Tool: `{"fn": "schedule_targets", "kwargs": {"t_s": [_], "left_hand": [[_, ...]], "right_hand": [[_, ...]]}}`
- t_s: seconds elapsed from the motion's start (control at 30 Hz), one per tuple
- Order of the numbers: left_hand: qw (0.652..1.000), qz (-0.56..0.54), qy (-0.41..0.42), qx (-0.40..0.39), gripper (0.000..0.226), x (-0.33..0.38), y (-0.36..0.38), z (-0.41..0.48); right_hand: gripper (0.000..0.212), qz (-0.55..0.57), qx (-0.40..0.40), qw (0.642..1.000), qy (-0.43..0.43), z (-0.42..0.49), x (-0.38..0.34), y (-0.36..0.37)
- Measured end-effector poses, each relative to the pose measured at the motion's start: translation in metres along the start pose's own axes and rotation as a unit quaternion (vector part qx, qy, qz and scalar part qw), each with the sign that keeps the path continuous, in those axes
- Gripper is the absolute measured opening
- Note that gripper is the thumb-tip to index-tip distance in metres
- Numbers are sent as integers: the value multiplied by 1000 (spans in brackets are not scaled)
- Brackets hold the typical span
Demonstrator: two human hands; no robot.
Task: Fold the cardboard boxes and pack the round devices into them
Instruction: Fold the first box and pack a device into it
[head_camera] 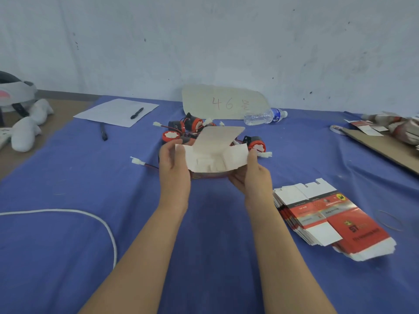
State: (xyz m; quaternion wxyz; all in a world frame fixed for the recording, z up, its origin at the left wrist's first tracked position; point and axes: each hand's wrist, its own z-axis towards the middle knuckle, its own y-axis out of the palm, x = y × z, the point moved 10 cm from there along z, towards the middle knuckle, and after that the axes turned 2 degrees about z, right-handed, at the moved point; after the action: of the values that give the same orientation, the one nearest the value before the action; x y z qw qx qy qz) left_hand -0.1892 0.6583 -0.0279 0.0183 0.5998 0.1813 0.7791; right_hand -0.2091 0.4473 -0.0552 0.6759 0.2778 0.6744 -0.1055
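Left grip (pixel 174 165) and right grip (pixel 250 175) each curl round one side of half-folded box (pixel 213 158), held between them above tabletop (pixel 68 177). White inside, red outside, lid flap up; round devices (pixel 192 126) just behind.

A pen (pixel 137 113) lies on paper (pixel 106 111); a water bottle (pixel 264 116) lies by a cardboard sign (pixel 199 98), perhaps touching.

Both bare forearms reach forward; left hand (pixel 174 164) and right hand (pixel 251 175) grip opposite ends of 1 box (pixel 215 155).
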Motion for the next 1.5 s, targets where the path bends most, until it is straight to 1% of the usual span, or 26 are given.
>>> {"fn": "schedule_targets", "kwargs": {"t_s": [0.07, 0.1, 0.13, 0.2, 0.27, 0.33, 0.4, 0.47, 0.5, 0.57, 0.63, 0.7, 0.77, 0.83, 0.9, 0.93, 0.97, 1.0, 1.03, 1.1, 1.17, 1.2, 1.3, 1.4, 1.47, 1.5], "left_hand": [[996, -59, -66, -13, 20, -14, 3, 3], [993, -83, -76, -31, 23, -14, 8, 2], [992, -89, -69, -51, 25, -12, 13, 1], [996, 2, -13, -90, 30, -4, 21, -3], [988, 104, 27, -109, 34, -2, 27, -8], [989, 75, -7, -124, 29, -4, 31, -10], [986, 19, -66, -151, 34, -10, 37, -13], [986, 44, -27, -161, 50, -2, 41, -14], [987, 66, 5, -146, 52, 3, 39, -15], [990, 89, 40, -100, 35, 6, 32, -15], [995, 76, 26, -57, 21, 2, 26, -14], [999, 8, -20, -24, 31, -9, 18, -10], [996, -47, -68, 28, 35, -15, 4, -5], [995, -21, -53, 83, 30, -9, -16, 0], [990, 45, -12, 134, 26, 4, -39, 6], [985, 87, 16, 148, 30, 12, -47, 9], [979, 130, 47, 148, 34, 20, -51, 12], [972, 174, 77, 135, 38, 26, -50, 13], [964, 219, 104, 112, 39, 30, -46, 13], [943, 289, 156, 47, 44, 35, -29, 8], [921, 333, 202, -25, 47, 36, -7, 0], [912, 347, 216, -46, 47, 37, 0, -3], [899, 367, 235, -36, 50, 39, -1, -5], [902, 364, 233, -26, 51, 39, -5, -5], [917, 334, 210, -49, 53, 34, -1, -4], [928, 310, 195, -66, 55, 31, 2, -4]], "right_hand": [[33, 43, 1, 999, 30, -2, 9, 1], [25, 64, -9, 996, 58, -3, 17, 6], [20, 95, -23, 991, 96, -6, 26, 11], [18, 158, -43, 976, 146, -11, 35, 21], [16, 132, -37, 984, 110, -7, 30, 19], [15, 39, -6, 999, 35, -2, 19, 9], [20, 14, 3, 1000, -6, -3, 10, 7], [30, 49, -33, 998, 2, -7, 9, 16], [34, 65, -49, 996, 19, -10, 11, 21], [35, 91, -48, 993, 59, -11, 19, 23], [31, 150, -29, 982, 109, -12, 29, 22], [27, 184, -44, 972, 138, -16, 33, 30], [38, 205, -110, 963, 139, -21, 29, 45], [54, 212, -196, 948, 131, -27, 22, 61], [49, 89, -248, 963, 64, -32, 13, 67], [40, -5, -224, 974, 2, -30, 4, 62], [30, -76, -172, 980, -66, -25, -8, 51], [23, -82, -130, 982, -108, -21, -19, 41], [26, -46, -110, 987, -112, -19, -26, 34], [42, 26, -129, 989, -64, -14, -25, 31], [51, -29, -158, 986, -38, -12, -20, 31], [49, -66, -164, 984, -22, -13, -15, 31], [41, -125, -214, 969, 7, -22, -3, 39], [46, -172, -218, 960, -27, -23, -4, 42], [54, -247, -183, 945, -110, -22, -17, 43], [50, -286, -165, 931, -158, -23, -24, 44]]}}
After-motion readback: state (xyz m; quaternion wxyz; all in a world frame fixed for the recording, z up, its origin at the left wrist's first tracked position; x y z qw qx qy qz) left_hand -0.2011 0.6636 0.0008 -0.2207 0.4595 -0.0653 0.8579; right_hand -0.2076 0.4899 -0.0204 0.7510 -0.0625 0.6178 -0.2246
